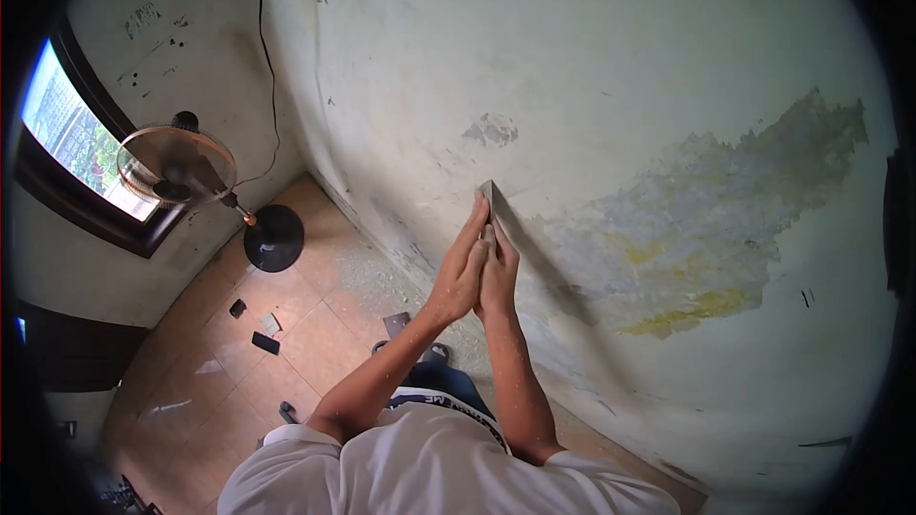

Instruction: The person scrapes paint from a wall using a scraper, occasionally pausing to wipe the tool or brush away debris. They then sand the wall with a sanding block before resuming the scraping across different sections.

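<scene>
A flat grey scraper, seen nearly edge-on, is held up to the wall just below a small flaked spot. My right hand is closed around its lower part. My left hand presses against it from the left, its fingers running up along the tool almost to the tip. The two hands touch each other, and most of the handle is hidden between them. To the right spreads a large bare patch, grey with yellow streaks and a ragged paint edge.
A standing fan with a round black base is at the left by the window. On the tiled floor lie a dark phone, other small items and flaked debris. A black cable hangs in the corner.
</scene>
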{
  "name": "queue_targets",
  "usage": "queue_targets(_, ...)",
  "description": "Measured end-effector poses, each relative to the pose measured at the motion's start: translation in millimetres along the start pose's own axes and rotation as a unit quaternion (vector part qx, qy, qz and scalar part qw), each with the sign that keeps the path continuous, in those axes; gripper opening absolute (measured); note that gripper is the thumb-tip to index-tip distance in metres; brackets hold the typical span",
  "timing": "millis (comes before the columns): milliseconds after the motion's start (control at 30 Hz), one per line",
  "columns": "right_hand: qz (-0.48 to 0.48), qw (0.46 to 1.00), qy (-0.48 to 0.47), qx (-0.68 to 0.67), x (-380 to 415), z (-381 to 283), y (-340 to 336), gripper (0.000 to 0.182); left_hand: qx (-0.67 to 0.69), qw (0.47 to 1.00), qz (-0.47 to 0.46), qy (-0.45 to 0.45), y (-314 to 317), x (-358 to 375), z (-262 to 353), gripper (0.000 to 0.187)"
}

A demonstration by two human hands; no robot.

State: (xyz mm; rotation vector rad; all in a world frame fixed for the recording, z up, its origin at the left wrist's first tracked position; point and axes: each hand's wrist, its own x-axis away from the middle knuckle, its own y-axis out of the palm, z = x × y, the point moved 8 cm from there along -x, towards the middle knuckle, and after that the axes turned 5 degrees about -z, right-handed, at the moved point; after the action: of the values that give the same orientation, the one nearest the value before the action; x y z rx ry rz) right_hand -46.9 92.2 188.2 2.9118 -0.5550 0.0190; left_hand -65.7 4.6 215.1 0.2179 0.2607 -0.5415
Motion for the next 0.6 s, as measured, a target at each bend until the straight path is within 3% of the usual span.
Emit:
queue_targets(100, 0.012, 1.000, 0.004, -0.022, 17.9, -1.7, -12.2, 0.047, -0.025, 0.999, -0.021, 0.007, 14.0, 10.9, -1.5, 0.060)
queue_targets(167, 0.013, 0.999, -0.043, 0.004, 13.5, -9.3, -13.7, 0.047, -0.031, 0.999, -0.036, 0.022, 17.9, 8.3, -2.0, 0.060)
queue_targets(233, 0.018, 1.000, 0.005, 0.018, -3.3, -7.9, -2.9, 0.045, -0.021, 1.000, 0.014, 0.009, -0.9, -4.8, -1.0, 0.059)
queue_targets(267, 0.014, 0.996, -0.020, 0.089, -16.8, -15.1, 10.5, 0.044, -0.008, 0.999, 0.028, 0.015, -15.3, -14.1, 2.3, 0.058)
queue_targets(300, 0.012, 1.000, 0.019, 0.007, -22.1, -3.2, 20.3, 0.044, -0.008, 0.999, 0.026, 0.017, -19.4, -14.0, 3.8, 0.058)
queue_targets(467, 0.044, 0.998, -0.049, -0.006, 15.7, -15.5, 7.9, 0.045, -0.024, 0.999, -0.037, 0.022, -5.4, 3.6, 5.0, 0.058)
queue_targets(600, 0.032, 0.999, -0.003, -0.003, -3.2, -4.8, 29.3, 0.048, -0.004, 0.999, -0.033, 0.027, -29.4, -12.6, 7.9, 0.058)
